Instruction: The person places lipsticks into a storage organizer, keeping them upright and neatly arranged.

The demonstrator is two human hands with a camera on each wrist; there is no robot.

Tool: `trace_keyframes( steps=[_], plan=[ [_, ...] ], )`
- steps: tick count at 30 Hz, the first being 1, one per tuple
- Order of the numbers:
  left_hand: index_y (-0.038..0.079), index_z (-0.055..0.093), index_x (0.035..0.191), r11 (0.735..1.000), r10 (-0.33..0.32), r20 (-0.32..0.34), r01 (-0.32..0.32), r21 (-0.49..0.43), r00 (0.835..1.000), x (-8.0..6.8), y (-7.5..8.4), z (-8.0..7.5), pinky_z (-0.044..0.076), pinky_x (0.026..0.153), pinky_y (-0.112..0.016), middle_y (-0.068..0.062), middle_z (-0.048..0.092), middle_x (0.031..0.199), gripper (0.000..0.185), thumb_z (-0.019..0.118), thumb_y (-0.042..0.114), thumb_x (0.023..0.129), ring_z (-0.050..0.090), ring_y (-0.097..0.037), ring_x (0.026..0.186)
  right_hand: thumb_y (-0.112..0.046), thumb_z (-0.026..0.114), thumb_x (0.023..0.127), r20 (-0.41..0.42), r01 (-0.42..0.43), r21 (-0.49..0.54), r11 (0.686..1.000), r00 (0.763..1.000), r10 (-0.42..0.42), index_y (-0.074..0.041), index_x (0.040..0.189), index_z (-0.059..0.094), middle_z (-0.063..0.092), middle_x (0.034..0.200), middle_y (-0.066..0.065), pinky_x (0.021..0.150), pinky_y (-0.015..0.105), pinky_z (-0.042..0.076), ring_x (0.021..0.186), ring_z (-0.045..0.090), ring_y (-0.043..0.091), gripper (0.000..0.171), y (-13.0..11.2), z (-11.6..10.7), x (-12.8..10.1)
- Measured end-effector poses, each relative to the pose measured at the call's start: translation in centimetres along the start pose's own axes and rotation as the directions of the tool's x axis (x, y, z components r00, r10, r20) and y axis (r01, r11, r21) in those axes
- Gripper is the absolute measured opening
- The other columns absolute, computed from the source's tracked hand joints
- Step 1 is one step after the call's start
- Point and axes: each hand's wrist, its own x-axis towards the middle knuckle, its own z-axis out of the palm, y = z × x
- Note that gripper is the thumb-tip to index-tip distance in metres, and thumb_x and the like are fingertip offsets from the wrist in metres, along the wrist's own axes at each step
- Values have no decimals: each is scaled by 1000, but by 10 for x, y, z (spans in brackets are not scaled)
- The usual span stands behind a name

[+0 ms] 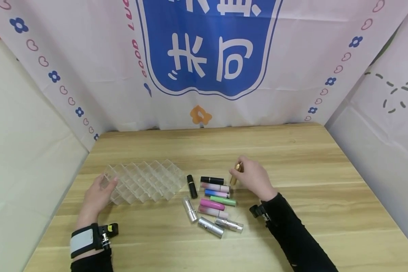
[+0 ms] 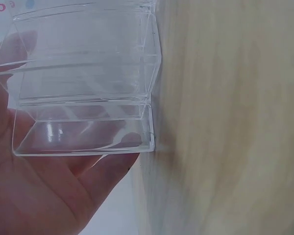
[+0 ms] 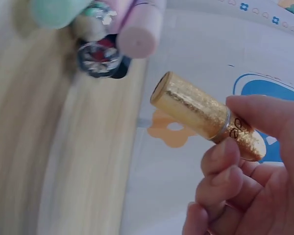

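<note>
On the wooden worktop [image 1: 292, 170], approx. centre, the right hand [image 1: 255, 177] has its fingers [image 3: 220, 161] curled round a gold lipstick tube [image 3: 206, 115], pinching it near the base w/ thumb on top; the tube's cap end points away from the palm, and it sits just right of the lipstick cluster. That cluster lies loose btw. the two hands: a black tube [image 1: 192, 186] next to the organiser, another black one [image 1: 212, 180] lying crosswise, then pink [image 1: 212, 204], blue [image 1: 217, 193] and green [image 1: 223, 201] tubes side by side, plus silver ones [image 1: 210, 227] nearer the person. On the left, the left hand [image 1: 96, 196] holds a clear plastic organiser [image 1: 144, 181] w/ a diamond grid of compartments; in the wrist view the palm and fingers [image 2: 112, 164] lie against its near corner wall, loosely bent, seen thru the plastic. Organiser rests flat on the worktop, compartments look unfilled. Both arms wear black sleeves w/ wrist straps. Behind the worktop hangs a white cloth [image 1: 292, 56] w/ a blue badge, hearts and flowers.
</note>
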Motion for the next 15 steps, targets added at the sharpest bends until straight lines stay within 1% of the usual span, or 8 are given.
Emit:
trace_keyframes(
  steps=[4,8,15],
  plan=[
    [1,-4,156,1000,-3,4,3,-11,1000,0,-1,1,20,107,-77,-36,5,158,95,29,67,98,11,-61,141,-36,69,91,-34,30,31,999,999,-29,-13,95,62,66,76,-1,55,25,46,60,56,10,24,-8,-1,3],
    [2,-5,156,1000,-6,13,7,-21,1000,-1,0,1,21,106,-77,-35,5,159,96,30,68,97,12,-61,141,-36,71,90,-45,61,57,997,997,-58,-14,94,62,65,75,-2,55,25,45,60,55,10,24,-16,2,7],
    [1,-5,156,1000,-4,24,5,-24,1000,0,2,1,20,106,-77,-35,4,159,97,29,69,96,11,-61,142,-37,71,89,-2,89,69,994,996,-90,-13,99,64,64,75,-3,59,24,47,62,56,9,27,-29,10,19]
  ],
)
